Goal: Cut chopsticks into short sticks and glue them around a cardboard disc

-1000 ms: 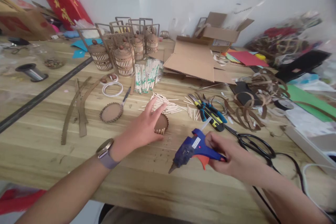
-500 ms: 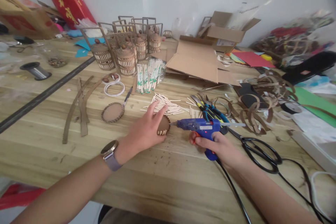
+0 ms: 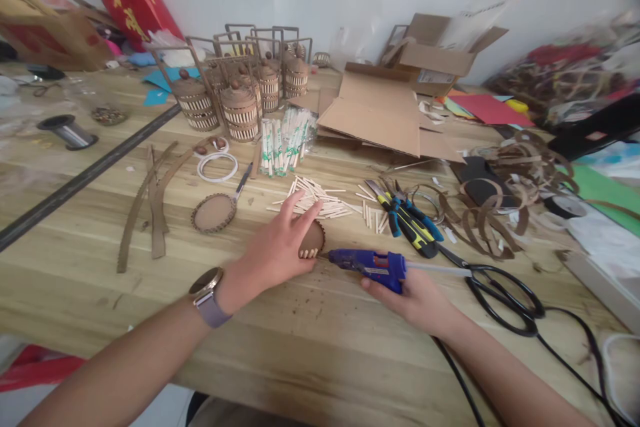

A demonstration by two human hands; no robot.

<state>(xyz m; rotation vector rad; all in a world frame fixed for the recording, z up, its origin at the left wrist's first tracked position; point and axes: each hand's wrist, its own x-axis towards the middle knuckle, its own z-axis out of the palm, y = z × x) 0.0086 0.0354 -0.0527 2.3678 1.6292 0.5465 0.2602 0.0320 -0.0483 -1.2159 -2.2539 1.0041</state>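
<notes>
My left hand grips a round brown cardboard disc with a notched rim, low on the table; a few short pale sticks stand along its near edge. Part of the disc is hidden behind my fingers. In my right hand is a blue hot glue gun, its nozzle tip close to the disc's near right edge. A clear glue stick juts from its back. Just beyond the disc lies a loose pile of short wooden sticks. A second notched disc lies to the left.
Pliers and black-handled scissors lie right of the glue gun, near brown strip coils. Several small lidded baskets stand behind, beside flattened cardboard. Cut brown strips and a wire spool are at left.
The glue gun has tilted over and dropped slightly, its nozzle shifting from the disc's right side to its near edge. My left hand stays on the disc.
</notes>
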